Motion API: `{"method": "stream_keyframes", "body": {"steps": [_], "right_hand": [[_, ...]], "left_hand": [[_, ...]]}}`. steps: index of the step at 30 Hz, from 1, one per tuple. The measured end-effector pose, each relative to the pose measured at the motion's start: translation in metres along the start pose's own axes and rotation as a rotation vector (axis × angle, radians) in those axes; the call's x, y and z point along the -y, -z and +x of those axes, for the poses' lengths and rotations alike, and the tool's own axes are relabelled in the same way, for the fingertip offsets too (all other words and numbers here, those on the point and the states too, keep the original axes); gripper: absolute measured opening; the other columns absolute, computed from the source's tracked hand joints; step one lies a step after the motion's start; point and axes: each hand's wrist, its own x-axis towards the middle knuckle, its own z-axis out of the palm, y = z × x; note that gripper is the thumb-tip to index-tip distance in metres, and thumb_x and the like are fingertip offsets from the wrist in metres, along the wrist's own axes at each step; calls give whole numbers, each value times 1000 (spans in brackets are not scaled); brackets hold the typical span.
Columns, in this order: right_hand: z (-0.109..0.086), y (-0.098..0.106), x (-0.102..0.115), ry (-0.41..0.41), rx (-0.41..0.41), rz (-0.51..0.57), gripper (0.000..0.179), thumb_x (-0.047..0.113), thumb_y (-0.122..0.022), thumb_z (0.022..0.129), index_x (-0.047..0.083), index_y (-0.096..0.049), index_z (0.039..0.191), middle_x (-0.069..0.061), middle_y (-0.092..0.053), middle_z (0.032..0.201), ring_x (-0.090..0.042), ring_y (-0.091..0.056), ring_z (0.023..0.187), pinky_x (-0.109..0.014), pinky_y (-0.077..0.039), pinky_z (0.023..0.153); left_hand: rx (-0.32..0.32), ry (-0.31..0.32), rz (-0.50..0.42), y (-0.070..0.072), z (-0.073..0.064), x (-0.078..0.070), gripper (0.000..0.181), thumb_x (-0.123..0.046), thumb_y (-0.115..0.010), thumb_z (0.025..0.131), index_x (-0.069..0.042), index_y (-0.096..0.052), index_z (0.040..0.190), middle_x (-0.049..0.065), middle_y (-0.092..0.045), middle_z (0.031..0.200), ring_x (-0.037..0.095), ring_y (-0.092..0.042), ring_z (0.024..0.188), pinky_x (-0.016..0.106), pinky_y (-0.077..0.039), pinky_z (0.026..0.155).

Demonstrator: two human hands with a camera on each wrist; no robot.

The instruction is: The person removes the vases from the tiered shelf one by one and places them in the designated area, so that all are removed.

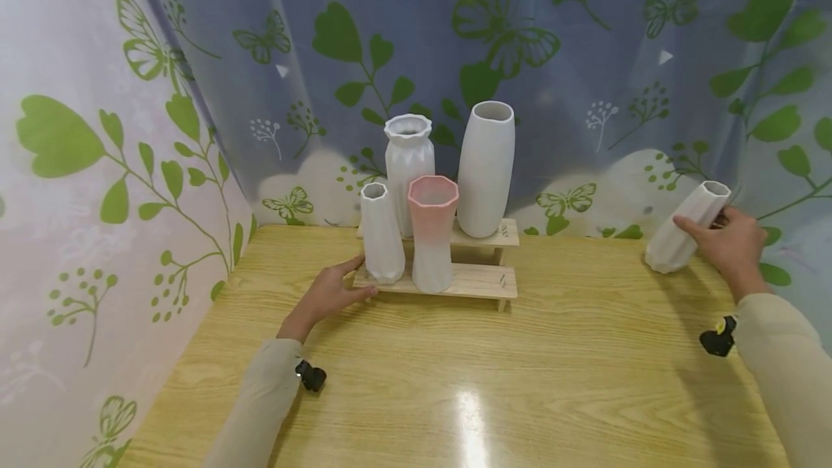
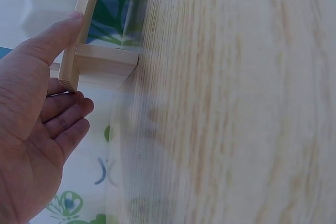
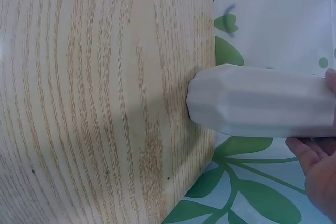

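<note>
At the right of the head view, my right hand [image 1: 737, 240] grips a white faceted vase [image 1: 672, 240] near its mouth. That vase leans to the right, its base right at the tabletop; the right wrist view shows the vase's smooth side [image 3: 262, 100] and fingertips [image 3: 302, 148] below its upper end. My left hand [image 1: 328, 293] pinches the left end of a two-step wooden stand [image 1: 481, 280], thumb over the lower board [image 2: 86, 24] and fingers curled beneath. On this lower step stand a slim white vase [image 1: 382, 244] and a pink-and-white vase [image 1: 432, 237], both upright.
Behind them, the upper step carries a white vase with a scalloped rim [image 1: 408, 154] and a tall smooth white vase [image 1: 486, 172]. The wood-grain table [image 1: 585, 367] meets a leaf-and-butterfly curtain [image 1: 416, 35] at the back. Similar patterned cloth [image 1: 97, 201] hangs at the left.
</note>
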Motion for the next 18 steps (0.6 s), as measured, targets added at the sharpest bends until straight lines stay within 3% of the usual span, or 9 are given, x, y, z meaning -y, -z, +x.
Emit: {"method": "stream_keyframes", "body": {"steps": [2,5,9,12,15,18], "right_hand": [[1,1,0,-7,8,6,90,61,-64,93,-12,-49,143,-37,-54,137,2,-44,84,-64,-35,109],[1,2,-1,-23,24,18,92,62,-64,92,-11,-47,146,-37,-52,139,-6,-47,87,-65,-27,113],[0,3,-1,-54,42,43,95,64,-63,92,-9,-43,149,-36,-48,145,-32,-53,102,-65,-24,114],[-1,3,-1,-61,42,57,95,63,-62,93,-10,-41,151,-37,-45,147,-49,-45,124,-66,-18,115],[-1,4,0,-50,33,50,93,61,-61,95,-12,-41,149,-39,-44,145,-53,-37,134,-68,-11,114],[-1,4,1,-41,26,36,92,60,-61,95,-13,-42,148,-39,-46,143,-54,-38,133,-68,-12,113]], "left_hand": [[2,-3,7,0,0,0,91,-55,-75,89,-8,-38,158,18,-44,156,40,-46,141,59,-43,108],[2,-6,13,0,0,0,92,-55,-75,89,-9,-38,159,18,-44,156,40,-48,139,59,-44,107],[3,-6,7,-1,0,0,91,-55,-75,90,-8,-38,159,18,-44,157,40,-47,139,60,-44,107],[2,-9,2,0,-1,0,91,-54,-75,90,-8,-38,159,19,-44,157,40,-48,138,60,-44,107],[0,-11,6,0,-1,-1,90,-53,-75,90,-9,-38,159,18,-45,156,40,-50,137,59,-44,107],[-2,-9,3,1,-2,-2,88,-51,-76,91,-9,-38,159,18,-45,156,39,-53,134,59,-45,106]]}}
